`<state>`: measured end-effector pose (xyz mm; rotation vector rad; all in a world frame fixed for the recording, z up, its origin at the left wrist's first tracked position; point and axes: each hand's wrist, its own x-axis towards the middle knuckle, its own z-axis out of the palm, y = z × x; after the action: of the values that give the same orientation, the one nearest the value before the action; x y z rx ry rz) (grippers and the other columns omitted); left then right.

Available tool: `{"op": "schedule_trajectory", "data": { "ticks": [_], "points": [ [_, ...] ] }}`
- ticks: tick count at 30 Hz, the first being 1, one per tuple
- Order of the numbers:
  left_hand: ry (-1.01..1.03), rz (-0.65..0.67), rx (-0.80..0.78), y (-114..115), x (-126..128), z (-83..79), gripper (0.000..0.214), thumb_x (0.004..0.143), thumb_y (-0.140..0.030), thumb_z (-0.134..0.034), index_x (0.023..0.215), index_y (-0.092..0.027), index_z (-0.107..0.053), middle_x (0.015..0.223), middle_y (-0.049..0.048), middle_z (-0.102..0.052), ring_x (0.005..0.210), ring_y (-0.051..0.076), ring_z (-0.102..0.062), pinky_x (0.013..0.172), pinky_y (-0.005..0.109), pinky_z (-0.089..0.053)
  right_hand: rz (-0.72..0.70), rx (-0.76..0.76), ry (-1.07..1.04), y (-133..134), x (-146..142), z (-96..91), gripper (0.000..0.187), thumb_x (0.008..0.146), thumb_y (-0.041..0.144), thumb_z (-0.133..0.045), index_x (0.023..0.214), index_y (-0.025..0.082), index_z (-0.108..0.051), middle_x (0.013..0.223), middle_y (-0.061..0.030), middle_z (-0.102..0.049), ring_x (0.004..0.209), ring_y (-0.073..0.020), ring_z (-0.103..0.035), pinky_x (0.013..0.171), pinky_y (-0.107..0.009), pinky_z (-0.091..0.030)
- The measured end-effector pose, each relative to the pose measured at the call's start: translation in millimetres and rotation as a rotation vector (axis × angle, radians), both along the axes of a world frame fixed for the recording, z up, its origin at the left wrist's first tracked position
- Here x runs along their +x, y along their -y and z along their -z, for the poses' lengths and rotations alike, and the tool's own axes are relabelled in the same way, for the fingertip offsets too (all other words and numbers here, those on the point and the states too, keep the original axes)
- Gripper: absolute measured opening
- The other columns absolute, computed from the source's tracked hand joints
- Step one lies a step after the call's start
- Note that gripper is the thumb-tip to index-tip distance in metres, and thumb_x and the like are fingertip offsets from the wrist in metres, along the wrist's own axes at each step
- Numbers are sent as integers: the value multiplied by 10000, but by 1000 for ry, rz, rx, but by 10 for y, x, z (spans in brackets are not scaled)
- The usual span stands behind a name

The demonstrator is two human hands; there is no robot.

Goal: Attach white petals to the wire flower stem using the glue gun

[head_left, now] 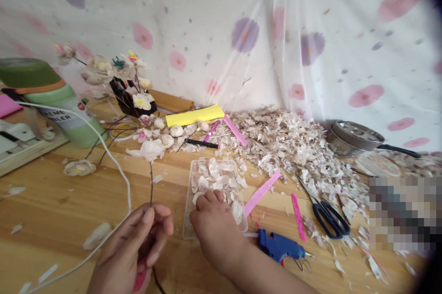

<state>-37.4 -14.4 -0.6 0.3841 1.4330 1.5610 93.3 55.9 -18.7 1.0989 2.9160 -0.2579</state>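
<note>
My left hand pinches a thin dark wire stem that rises to a white petal flower; something pink also sits in that palm. My right hand reaches into a clear plastic tray filled with white petal pieces, its fingers curled down among them. Whether the fingers grip a petal is hidden. A blue glue gun lies on the wooden table just right of my right wrist.
A large heap of white husk scraps covers the table's right side, with black scissors, pink strips and a metal pan. Finished flowers, a green bottle, a white cable and yellow foam lie left and behind.
</note>
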Motion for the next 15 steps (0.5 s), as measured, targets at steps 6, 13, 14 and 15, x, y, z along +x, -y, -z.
{"op": "schedule_trajectory", "data": {
  "ticks": [6,13,14,15],
  "points": [
    [61,31,-30,-20,-35,31,459,486,-557,-832,685,-172,-680,525,21,-620,340,31,-357,323,130,-228,-23,19,-104,-34,46,128,183,868,210,-619,703,169,-687,768,-46,-624,812,-197,-498,783,-343,-345],
    [77,189,-13,-76,-166,148,461,551,-583,-790,739,-179,-673,542,20,-615,315,23,-326,314,131,-189,222,-90,-354,13,99,69,86,806,108,-614,764,174,-652,837,-36,-630,868,-197,-510,841,-348,-335],
    [73,203,-8,-88,-174,151,451,569,-577,-784,758,-183,-673,553,22,-622,318,24,-334,318,130,-191,253,-107,-382,14,106,36,76,802,105,-609,765,164,-642,848,-46,-632,875,-203,-515,854,-357,-337],
    [60,208,-2,-104,-172,146,440,590,-573,-776,772,-186,-672,564,24,-630,320,22,-335,321,127,-186,289,-130,-420,17,119,0,70,799,103,-605,763,156,-631,849,-51,-632,878,-206,-519,864,-361,-340]
  ]
}}
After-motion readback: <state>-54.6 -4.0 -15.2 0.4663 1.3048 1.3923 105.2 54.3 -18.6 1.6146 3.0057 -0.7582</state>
